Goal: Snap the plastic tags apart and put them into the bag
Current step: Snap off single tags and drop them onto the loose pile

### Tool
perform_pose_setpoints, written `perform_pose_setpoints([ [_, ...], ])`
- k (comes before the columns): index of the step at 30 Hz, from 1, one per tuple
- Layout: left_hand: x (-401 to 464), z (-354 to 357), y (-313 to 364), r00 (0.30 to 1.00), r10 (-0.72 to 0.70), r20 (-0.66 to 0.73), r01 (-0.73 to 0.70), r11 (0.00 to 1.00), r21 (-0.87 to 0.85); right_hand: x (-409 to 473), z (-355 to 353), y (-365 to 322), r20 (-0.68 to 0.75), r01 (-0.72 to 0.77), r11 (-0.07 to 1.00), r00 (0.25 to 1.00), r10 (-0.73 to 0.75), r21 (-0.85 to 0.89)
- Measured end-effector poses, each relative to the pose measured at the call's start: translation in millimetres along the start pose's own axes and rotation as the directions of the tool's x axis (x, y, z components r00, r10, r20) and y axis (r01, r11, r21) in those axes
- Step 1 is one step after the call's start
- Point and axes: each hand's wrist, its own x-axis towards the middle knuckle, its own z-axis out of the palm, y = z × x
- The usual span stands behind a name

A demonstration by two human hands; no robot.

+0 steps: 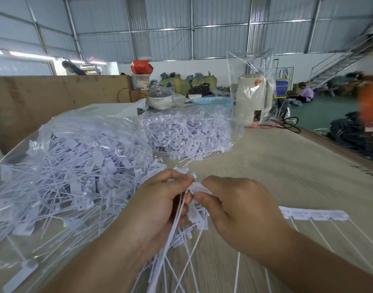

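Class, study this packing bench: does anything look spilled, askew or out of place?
Yes. Loose tags lie spilled on the table outside the mouth of the far bag. An unsnapped strip of tags lies beside the right hand. Otherwise nothing looks damaged.

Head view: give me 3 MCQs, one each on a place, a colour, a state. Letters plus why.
1. Where is the joined strip of tags?
A. right of the hands
B. inside the near bag
C. on the kettle

2. Basket colour?
A. red
B. blue
C. black

3. What are the hands doing?
A. resting flat
B. both pinching tags
C. lifting the bag

Key: A, it lies on the table beyond the right hand; B, light blue mesh; B, left hand and right hand pinch the tag bundle between them.
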Motion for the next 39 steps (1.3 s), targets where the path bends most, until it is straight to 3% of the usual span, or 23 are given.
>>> perform_pose_setpoints([
  [6, 2, 2, -2, 0.999, 0.002, 0.054, 0.003, 0.995, -0.098, 2, -1, 7, 0.047, -0.046, 0.993, 0.998, 0.041, 0.11],
  [14, 6, -2, -7, 0.94, -0.118, 0.319, 0.215, 0.934, -0.286, 4, -5, 26, 0.137, -0.043, 0.916, 0.99, -0.014, 0.399],
  [20, 6, 1, -9, 0.981, -0.108, 0.161, 0.144, 0.963, -0.229, 2, -4, 18, 0.062, 0.006, 0.988, 0.998, -0.015, 0.153],
  [24, 16, -18, 0, 0.992, -0.127, -0.014, 0.112, 0.922, -0.37, 3, -10, 19, -0.031, -0.011, 0.989, 0.999, 0.016, 0.146],
  [25, 18, -24, 5, 0.993, -0.097, -0.068, 0.071, 0.945, -0.319, 4, -12, 21, -0.02, -0.02, 0.987, 1.0, 0.024, 0.161],
  [27, 20, -33, 9, 0.992, 0.016, -0.128, -0.022, 0.999, -0.046, 3, -12, 25, 0.08, -0.048, 0.976, 0.996, 0.032, 0.214],
  [29, 16, -31, 9, 0.989, 0.128, -0.074, -0.105, 0.96, 0.259, 1, -8, 28, 0.163, -0.058, 0.965, 0.987, 0.016, 0.256],
  [31, 9, -24, 5, 0.982, 0.182, 0.049, -0.184, 0.878, 0.441, -1, -3, 28, 0.2, -0.064, 0.959, 0.98, 0.008, 0.276],
  [33, 5, -17, 0, 0.969, 0.204, 0.14, -0.247, 0.82, 0.517, -2, 2, 28, 0.209, -0.062, 0.951, 0.978, -0.003, 0.303],
  [35, 4, -13, -2, 0.961, 0.198, 0.194, -0.27, 0.829, 0.49, -2, 3, 26, 0.218, -0.056, 0.947, 0.976, -0.016, 0.318],
  [37, 5, -12, -3, 0.957, 0.196, 0.215, -0.278, 0.833, 0.477, -2, 2, 25, 0.221, -0.048, 0.945, 0.975, -0.026, 0.322],
  [39, 6, -16, -2, 0.951, 0.246, 0.187, -0.309, 0.778, 0.548, -1, 2, 25, 0.234, -0.06, 0.948, 0.972, -0.015, 0.311],
])
